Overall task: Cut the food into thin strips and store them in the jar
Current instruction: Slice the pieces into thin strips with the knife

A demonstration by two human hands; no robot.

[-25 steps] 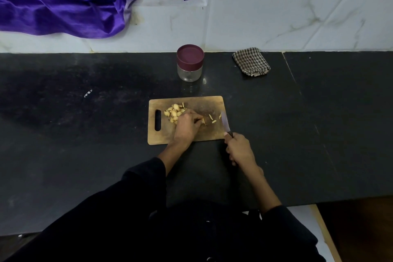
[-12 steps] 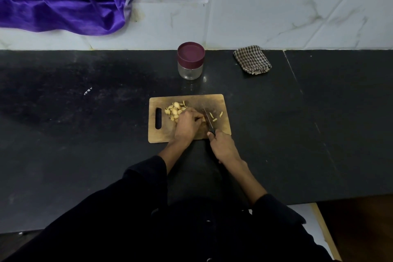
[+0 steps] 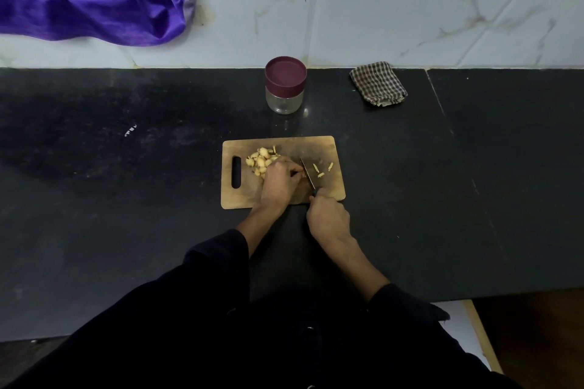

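On my wooden cutting board (image 3: 281, 197), pale food pieces (image 3: 259, 162) sit left; my left hand (image 3: 279, 181) curls over what is probably one piece, hidden beneath. My right hand (image 3: 327, 218) grips the knife (image 3: 308, 174), cut strips (image 3: 322, 169) beside. Lidded jar (image 3: 285, 85) and checked cloth (image 3: 377, 84) lie behind.

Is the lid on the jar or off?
On. The maroon lid sits on top of the jar, which stands upright behind the cutting board.

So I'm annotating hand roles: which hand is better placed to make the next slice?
Right. The right hand already grips the knife, its blade beside the left hand, which steadies the food on the cutting board.
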